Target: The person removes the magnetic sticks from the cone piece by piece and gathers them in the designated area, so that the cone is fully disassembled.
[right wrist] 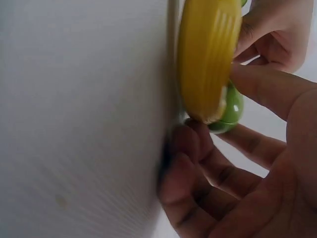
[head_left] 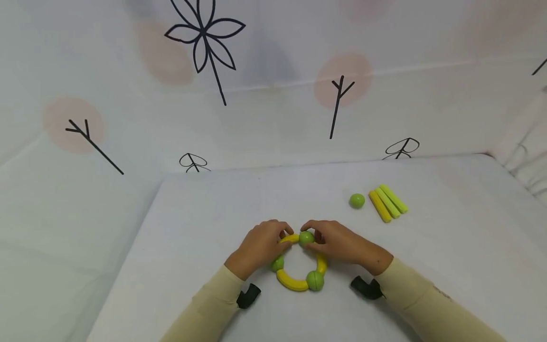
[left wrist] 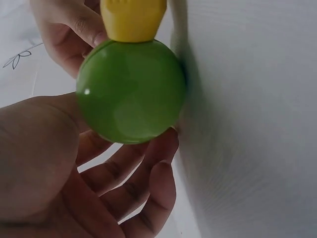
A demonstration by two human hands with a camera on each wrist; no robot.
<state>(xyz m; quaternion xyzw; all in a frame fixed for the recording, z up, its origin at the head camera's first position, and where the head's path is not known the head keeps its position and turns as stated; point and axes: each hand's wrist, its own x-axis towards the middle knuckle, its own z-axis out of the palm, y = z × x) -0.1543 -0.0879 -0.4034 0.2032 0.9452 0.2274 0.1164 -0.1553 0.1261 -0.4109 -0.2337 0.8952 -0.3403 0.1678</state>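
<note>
Currently my left hand (head_left: pixel 261 243) pinches yellow arc (head_left: pixel 292 238), my right hand (head_left: pixel 342 241) green ball (head_left: pixel 306 238); sticks (head_left: pixel 388 203) toward counter's (head_left: pixel 448 237) far right corner.

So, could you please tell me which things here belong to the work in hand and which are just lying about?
In the work:
- three yellow arcs, one pinched by the left hand
- three green balls, one pinched by the right hand

Apparently just lying about:
- loose ball
- three sticks
</note>
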